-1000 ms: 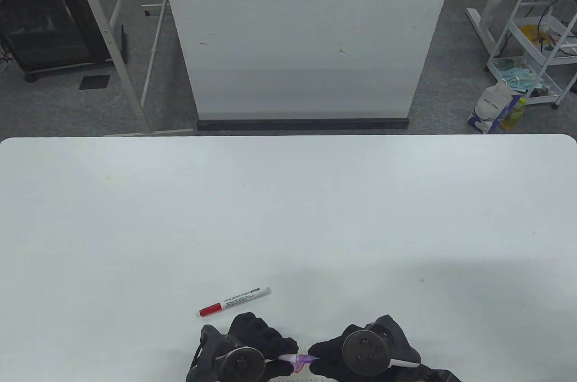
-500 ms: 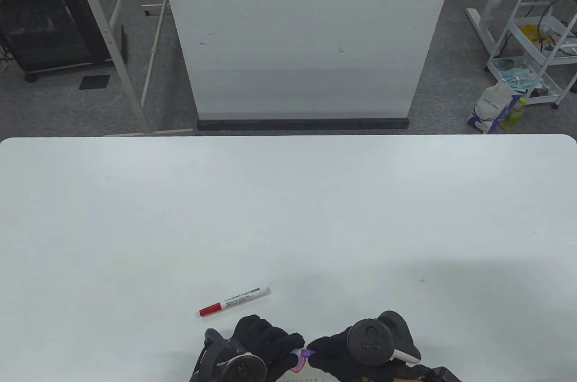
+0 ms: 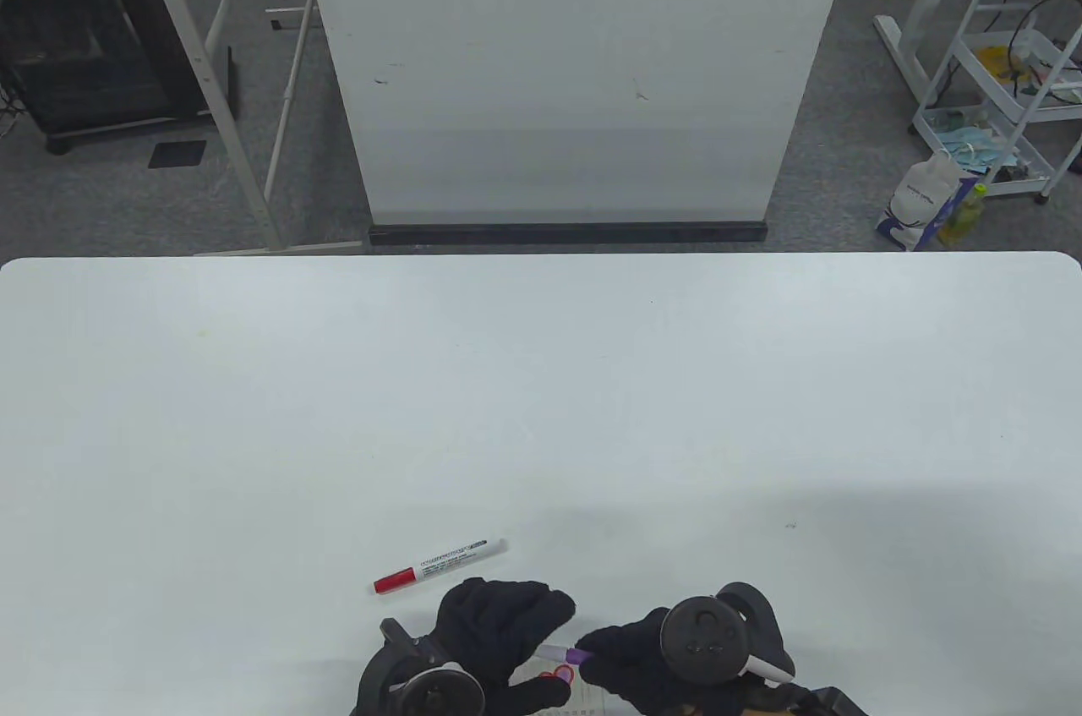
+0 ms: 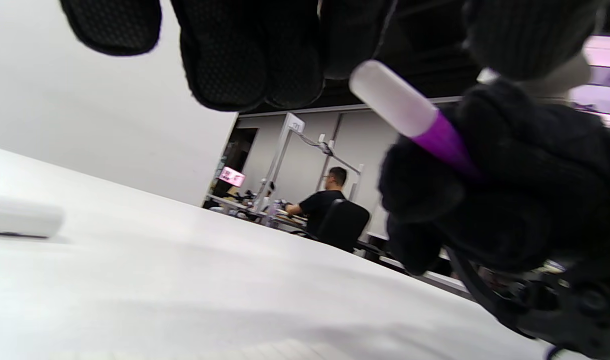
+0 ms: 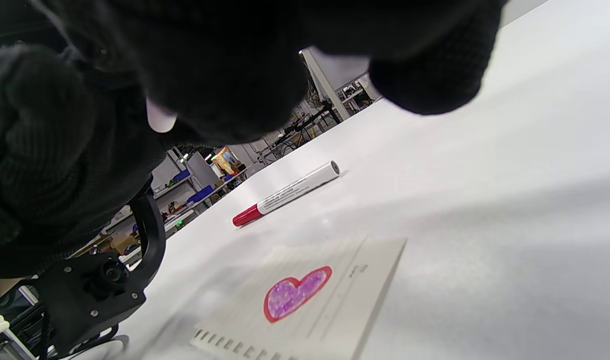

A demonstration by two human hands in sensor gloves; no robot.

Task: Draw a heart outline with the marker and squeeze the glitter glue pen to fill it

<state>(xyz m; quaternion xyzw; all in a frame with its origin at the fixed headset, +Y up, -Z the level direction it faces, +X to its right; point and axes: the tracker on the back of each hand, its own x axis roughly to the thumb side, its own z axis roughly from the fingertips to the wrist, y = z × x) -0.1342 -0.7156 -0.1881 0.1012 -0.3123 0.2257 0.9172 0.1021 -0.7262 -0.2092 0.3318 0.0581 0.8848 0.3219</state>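
My right hand (image 3: 596,650) grips the purple glitter glue pen (image 3: 560,653) near the table's front edge, the pen's whitish end pointing left. In the left wrist view that pen (image 4: 409,117) sticks out of the right hand's curled fingers (image 4: 484,200). My left hand (image 3: 545,638) hovers around the pen's end with fingers (image 4: 245,65) stretched out and apart from it. Below lies a spiral notepad (image 5: 354,300) with a red-outlined heart (image 5: 297,295) filled with purple glitter; part of the heart (image 3: 563,674) shows between the hands. The red-capped marker (image 3: 439,565) lies just beyond my left hand.
The white table (image 3: 541,412) stretches wide beyond the hands. A white board (image 3: 575,65) stands behind its far edge. The marker (image 5: 287,194) lies on the table a little past the notepad.
My left hand has let go of the pen's end and spread its fingers up and away. The right hand keeps the pen, and the heart on the notepad has come into view.
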